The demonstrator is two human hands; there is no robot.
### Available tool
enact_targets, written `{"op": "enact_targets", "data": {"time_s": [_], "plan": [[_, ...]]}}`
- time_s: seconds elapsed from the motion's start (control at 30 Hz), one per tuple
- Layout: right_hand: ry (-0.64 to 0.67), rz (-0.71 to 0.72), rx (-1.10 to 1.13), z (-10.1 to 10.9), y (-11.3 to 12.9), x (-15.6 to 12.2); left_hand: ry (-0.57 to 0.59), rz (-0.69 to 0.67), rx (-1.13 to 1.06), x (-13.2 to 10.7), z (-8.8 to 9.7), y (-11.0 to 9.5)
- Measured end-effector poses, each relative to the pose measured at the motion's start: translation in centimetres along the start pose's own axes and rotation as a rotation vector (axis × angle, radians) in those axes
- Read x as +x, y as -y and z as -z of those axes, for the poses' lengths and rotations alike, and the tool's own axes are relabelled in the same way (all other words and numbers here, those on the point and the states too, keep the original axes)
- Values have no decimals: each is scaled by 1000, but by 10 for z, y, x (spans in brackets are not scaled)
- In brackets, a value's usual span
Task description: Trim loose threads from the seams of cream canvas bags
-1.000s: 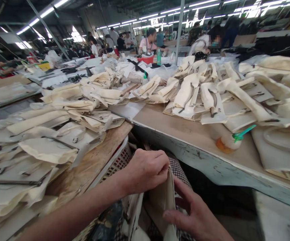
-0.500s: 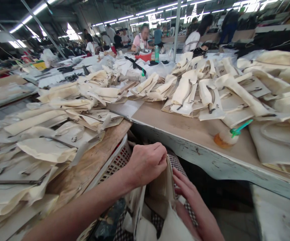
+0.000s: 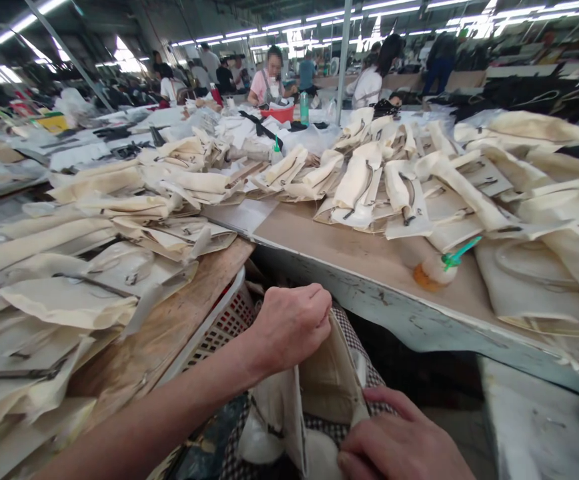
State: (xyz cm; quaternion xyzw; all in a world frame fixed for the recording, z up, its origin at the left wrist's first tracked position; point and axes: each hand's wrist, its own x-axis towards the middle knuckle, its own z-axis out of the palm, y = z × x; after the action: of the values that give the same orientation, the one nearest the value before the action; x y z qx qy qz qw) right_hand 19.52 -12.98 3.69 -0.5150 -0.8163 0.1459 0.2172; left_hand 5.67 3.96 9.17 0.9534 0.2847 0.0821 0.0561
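A cream-coloured fabric bag piece stands on edge over my lap, its open side facing me and its panels folded apart. My left hand is closed around the upper corner of it. Lower down, my right hand grips the right-hand edge, thumb toward the inside and fingers at the outer face. The fingertips of my left hand are partly hidden behind its knuckles. Checked cloth shows under and behind the piece.
On my left, a wooden table bears a heap of similar cream pieces. A white plastic basket sits beside it. Ahead, a brown-topped table holds more pieces and a glue bottle with green nozzle. Several people work farther back.
My right hand has slid down toward me along the bag piece's edge and now grips it lower. The left hand keeps its hold. The view has turned slightly right.
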Motion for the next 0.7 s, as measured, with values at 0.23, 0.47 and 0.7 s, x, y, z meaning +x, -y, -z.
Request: {"op": "enact_targets", "data": {"time_s": [0.23,0.47,0.7], "plan": [[-362,-667,11,-23,7,1,-19,10,-30,0,1,6],[-211,-538,239,-32,0,11,-32,20,-102,-3,1,8],[-193,-436,147,-38,-3,9,-21,48,-120,-1,-1,9]]}}
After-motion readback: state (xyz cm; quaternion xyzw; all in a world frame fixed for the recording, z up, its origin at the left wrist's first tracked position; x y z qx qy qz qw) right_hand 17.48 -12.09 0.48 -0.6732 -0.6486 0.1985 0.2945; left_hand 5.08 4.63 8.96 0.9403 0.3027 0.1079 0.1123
